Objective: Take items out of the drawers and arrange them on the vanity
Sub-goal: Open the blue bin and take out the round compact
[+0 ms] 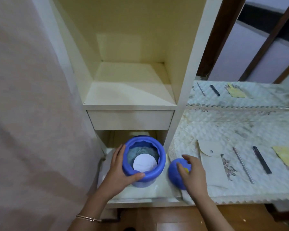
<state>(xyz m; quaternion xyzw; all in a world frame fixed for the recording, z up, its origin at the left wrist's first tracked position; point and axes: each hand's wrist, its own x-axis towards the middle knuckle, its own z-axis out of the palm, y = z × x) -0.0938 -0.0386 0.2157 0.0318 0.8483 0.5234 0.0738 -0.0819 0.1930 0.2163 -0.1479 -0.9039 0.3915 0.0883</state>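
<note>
A blue jar stands open in the pulled-out lower drawer, with a white disc and blue-grey stuff inside. My left hand grips the jar's left side and front rim. Its round blue lid with a yellow mark rests at the left edge of the vanity cloth. My right hand lies over the lid with fingers curled on it.
On the quilted cloth lie a beige snap pouch, a thin metal rod, a black stick and a yellow packet. A mirror behind repeats them. A shut drawer and open shelf sit above. A curtain hangs left.
</note>
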